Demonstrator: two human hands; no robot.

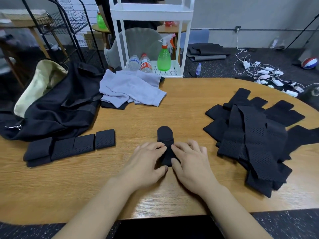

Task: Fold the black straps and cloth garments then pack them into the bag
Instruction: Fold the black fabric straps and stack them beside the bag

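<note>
Flanking hands (170, 159): folded straps (70, 146), strap pile (255, 135)

The straps (255, 140) are black with tiny dots of holes. The cloth (131, 90) is light purple-grey. The table (155, 111) is brown wood. The spray bottle (164, 59) is green.

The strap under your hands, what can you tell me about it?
The strap is black, soft fabric, folded into a short narrow bundle lying flat on the wooden table. A rounded tab end sticks out away from the person. The left hand and right hand pinch its sides, fingers and thumbs touching it.
</note>
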